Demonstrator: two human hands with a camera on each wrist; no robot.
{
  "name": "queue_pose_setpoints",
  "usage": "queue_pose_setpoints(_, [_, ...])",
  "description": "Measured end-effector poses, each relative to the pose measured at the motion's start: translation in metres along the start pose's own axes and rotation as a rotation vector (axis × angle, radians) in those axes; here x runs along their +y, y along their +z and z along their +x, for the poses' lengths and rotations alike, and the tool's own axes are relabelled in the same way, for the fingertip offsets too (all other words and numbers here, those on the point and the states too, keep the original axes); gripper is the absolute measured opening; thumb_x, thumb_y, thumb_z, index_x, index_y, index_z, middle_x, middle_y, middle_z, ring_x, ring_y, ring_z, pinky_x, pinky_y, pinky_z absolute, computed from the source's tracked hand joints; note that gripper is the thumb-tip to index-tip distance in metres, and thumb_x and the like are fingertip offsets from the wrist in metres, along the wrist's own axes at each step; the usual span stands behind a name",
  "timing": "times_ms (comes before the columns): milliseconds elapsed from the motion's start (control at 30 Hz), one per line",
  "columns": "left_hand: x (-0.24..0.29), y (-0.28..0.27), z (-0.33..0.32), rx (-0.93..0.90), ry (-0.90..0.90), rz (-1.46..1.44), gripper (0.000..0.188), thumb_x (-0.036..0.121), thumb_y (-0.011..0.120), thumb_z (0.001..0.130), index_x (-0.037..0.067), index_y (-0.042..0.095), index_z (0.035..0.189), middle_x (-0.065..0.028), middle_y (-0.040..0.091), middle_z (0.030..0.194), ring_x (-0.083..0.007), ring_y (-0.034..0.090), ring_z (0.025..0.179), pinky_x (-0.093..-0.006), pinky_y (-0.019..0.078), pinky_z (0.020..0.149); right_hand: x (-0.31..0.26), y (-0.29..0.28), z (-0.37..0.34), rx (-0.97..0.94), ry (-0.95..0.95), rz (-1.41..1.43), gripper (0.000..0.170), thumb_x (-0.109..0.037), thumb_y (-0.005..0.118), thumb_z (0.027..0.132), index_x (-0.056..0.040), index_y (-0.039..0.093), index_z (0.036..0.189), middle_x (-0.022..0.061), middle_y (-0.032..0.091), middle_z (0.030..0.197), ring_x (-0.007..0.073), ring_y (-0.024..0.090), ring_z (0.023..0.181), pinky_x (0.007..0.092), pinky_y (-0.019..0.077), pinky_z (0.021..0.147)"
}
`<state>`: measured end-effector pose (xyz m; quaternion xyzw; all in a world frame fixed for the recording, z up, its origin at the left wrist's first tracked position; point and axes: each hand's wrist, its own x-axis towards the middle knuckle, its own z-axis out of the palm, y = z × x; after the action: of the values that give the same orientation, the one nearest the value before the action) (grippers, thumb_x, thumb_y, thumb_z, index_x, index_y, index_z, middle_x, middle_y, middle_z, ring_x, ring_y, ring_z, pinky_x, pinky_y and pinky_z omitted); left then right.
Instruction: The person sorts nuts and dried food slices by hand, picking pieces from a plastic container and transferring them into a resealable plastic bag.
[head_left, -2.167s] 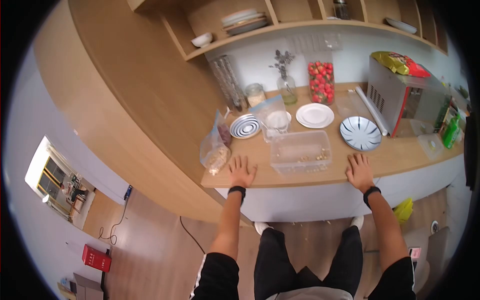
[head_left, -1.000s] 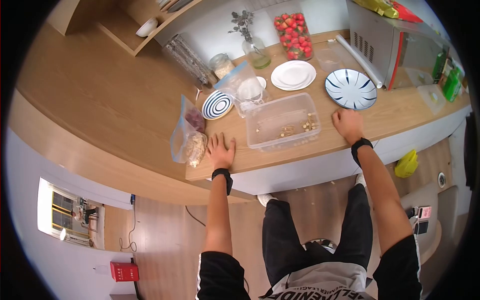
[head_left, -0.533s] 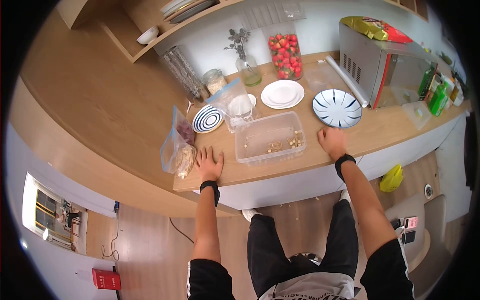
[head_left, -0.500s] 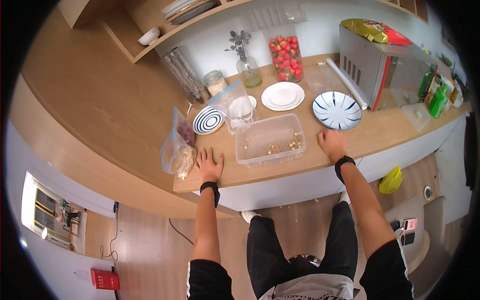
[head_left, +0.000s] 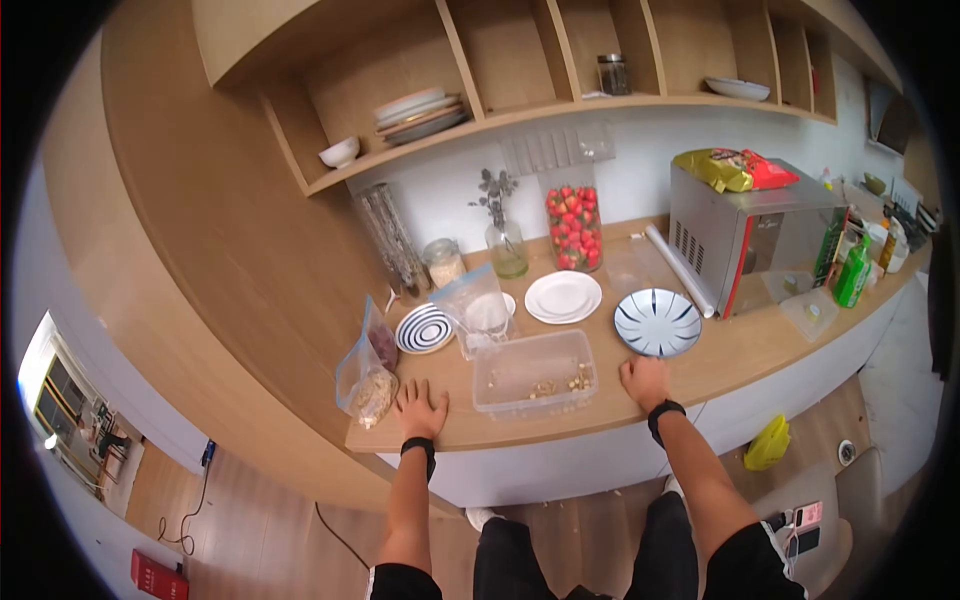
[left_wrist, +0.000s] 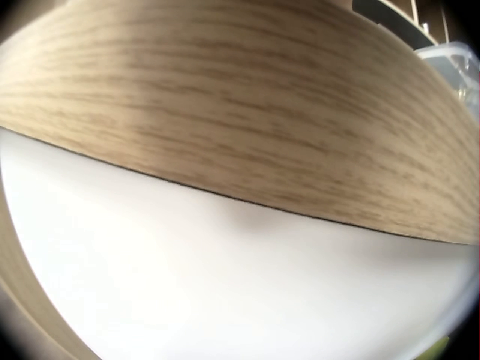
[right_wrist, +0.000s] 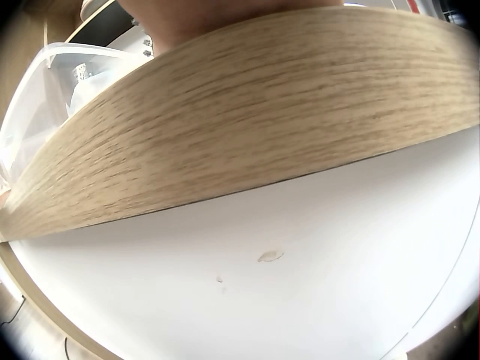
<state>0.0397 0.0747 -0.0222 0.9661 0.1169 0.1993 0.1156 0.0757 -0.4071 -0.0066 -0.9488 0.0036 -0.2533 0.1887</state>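
My left hand (head_left: 421, 411) rests flat on the wooden counter (head_left: 480, 433) near its front edge, fingers spread. Just left of it leans a clear zip bag (head_left: 374, 398) of pale dried pieces, with a bag of dark purple contents (head_left: 383, 347) behind. On the right, my right hand (head_left: 645, 380) rests on the counter with curled fingers and holds nothing, right below the rim of a blue-striped plate (head_left: 657, 322). Between the hands stands a clear plastic box (head_left: 500, 395) with small pale pieces inside. The right wrist view shows part of the right hand (right_wrist: 210, 16) over the counter edge.
Behind are a blue-ringed plate (head_left: 424, 328), another zip bag (head_left: 470, 300), stacked white plates (head_left: 563, 297), a grain jar (head_left: 443, 262), a vase (head_left: 507, 252) and a strawberry-filled container (head_left: 573, 228). A microwave (head_left: 760, 240) stands right, beside a long roll (head_left: 680, 270). Shelves (head_left: 540, 108) hang above.
The right hand went from lying flat to curled and moved up to the striped plate's edge. The left hand stays flat on the counter. The head view has swung and tilted up, showing more shelf.
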Motion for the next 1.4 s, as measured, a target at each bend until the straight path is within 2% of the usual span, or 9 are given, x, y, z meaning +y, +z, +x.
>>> queue_pose_setpoints(133, [0.002, -0.001, -0.001, 0.003, -0.011, -0.001, 0.073, 0.062, 0.057, 0.094, 0.014, 0.058, 0.15, -0.0163, 0.045, 0.163, -0.0352, 0.031, 0.155, -0.0586, 0.0161, 0.125, -0.001, -0.001, -0.001, -0.001, -0.009, 0.007, 0.032, -0.028, 0.061, 0.09, -0.0044, 0.075, 0.073, 0.0239, 0.07, 0.072, 0.0452, 0.069, 0.069, 0.0563, 0.0556, 0.069])
queue_pose_setpoints(600, [0.002, -0.001, -0.002, 0.022, -0.005, -0.027, 0.073, 0.062, 0.056, 0.093, 0.014, 0.06, 0.147, -0.0155, 0.045, 0.163, -0.0368, 0.03, 0.154, -0.0592, 0.0154, 0.125, -0.006, -0.01, -0.003, -0.042, 0.022, -0.013, 0.033, -0.029, 0.061, 0.091, -0.0047, 0.077, 0.076, 0.0237, 0.071, 0.075, 0.044, 0.071, 0.073, 0.0548, 0.0565, 0.073])
queue_pose_setpoints(667, [0.003, -0.002, -0.002, 0.02, -0.008, -0.03, 0.073, 0.062, 0.056, 0.093, 0.014, 0.06, 0.147, -0.0155, 0.045, 0.162, -0.0368, 0.031, 0.154, -0.0591, 0.0154, 0.125, -0.006, -0.008, -0.002, -0.052, 0.025, -0.053, 0.036, -0.031, 0.059, 0.093, -0.0063, 0.079, 0.076, 0.0211, 0.073, 0.076, 0.0415, 0.073, 0.075, 0.0529, 0.0574, 0.075])
queue_pose_setpoints(1067, [0.002, 0.0, -0.001, 0.006, -0.013, -0.012, 0.072, 0.062, 0.055, 0.094, 0.014, 0.059, 0.148, -0.0159, 0.045, 0.162, -0.0367, 0.031, 0.154, -0.0602, 0.0158, 0.125, -0.001, -0.001, -0.002, -0.012, 0.009, -0.053, 0.031, -0.029, 0.062, 0.089, -0.0069, 0.077, 0.074, 0.0214, 0.071, 0.072, 0.0427, 0.07, 0.069, 0.0542, 0.0558, 0.069])
queue_pose_setpoints(1400, [0.003, -0.001, -0.002, -0.001, -0.019, -0.011, 0.073, 0.062, 0.055, 0.094, 0.014, 0.059, 0.148, -0.0157, 0.045, 0.163, -0.0365, 0.031, 0.155, -0.0593, 0.0157, 0.125, 0.002, 0.005, -0.002, -0.004, 0.014, -0.054, 0.031, -0.029, 0.062, 0.09, -0.0067, 0.077, 0.074, 0.0217, 0.071, 0.073, 0.0425, 0.071, 0.071, 0.0535, 0.0562, 0.07])
